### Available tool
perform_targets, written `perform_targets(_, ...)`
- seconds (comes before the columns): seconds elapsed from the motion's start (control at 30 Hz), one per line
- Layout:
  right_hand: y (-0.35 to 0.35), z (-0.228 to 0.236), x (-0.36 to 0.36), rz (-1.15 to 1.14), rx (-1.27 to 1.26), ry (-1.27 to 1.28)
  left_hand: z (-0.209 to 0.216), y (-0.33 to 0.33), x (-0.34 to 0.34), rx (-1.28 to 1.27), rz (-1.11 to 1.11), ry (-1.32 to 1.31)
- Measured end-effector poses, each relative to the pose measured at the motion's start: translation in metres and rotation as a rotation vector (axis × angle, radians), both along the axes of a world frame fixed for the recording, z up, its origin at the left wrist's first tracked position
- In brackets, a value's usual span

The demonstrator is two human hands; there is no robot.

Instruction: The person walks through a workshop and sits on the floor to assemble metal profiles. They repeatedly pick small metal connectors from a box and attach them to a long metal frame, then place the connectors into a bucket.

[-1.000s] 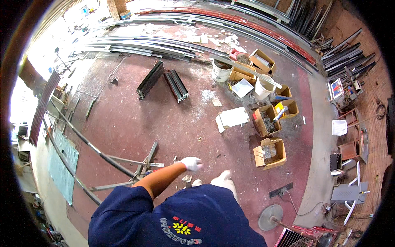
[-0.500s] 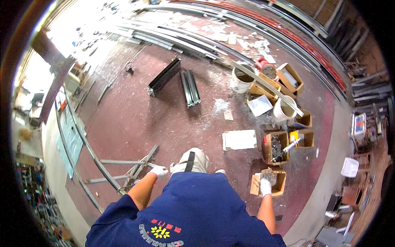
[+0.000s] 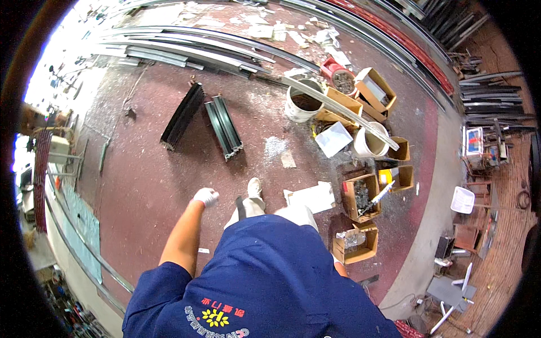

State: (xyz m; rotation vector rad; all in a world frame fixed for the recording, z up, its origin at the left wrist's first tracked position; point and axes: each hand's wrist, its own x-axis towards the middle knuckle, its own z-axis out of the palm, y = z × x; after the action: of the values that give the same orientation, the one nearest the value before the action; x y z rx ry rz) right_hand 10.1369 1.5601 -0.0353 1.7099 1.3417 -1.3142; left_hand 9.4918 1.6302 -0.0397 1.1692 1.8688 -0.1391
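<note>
The left hand (image 3: 206,197), in a white glove, is extended forward over the dark red floor (image 3: 146,208), apart from the items around it; its fingers look curled, but whether they grip anything cannot be told. Half a second ago this hand was beside the angled metal frame at the person's left; it is now clear of that frame and further forward. The right hand is hidden by the torso, so its grip cannot be determined; only a sliver of the right forearm (image 3: 340,269) shows. In the previous frame that hand was at the small open carton (image 3: 369,248), which now stands just beyond the forearm with grey material inside. The nearest pieces ahead of the left hand are two dark profile bundles, the left bundle (image 3: 182,117) and the right bundle (image 3: 225,128), lying on the floor at an angle to each other, near but untouched. A pale shoe (image 3: 255,188) is now visible ahead of the torso, and the white sheet (image 3: 311,197) lies close to the person's right knee (image 3: 298,215).
</note>
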Motion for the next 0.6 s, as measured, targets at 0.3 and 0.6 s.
perform_targets(0.3, 0.167, 0.03, -0.019, -0.22, 0.488, 0.179, 0.009, 0.217, -0.024, 0.16, 0.192, -0.1)
perform_targets(0.6, 0.397, 0.031, -0.008, -0.398, 0.619, 0.33, -0.014, 0.172, 0.121, -0.137, -0.004, -0.112)
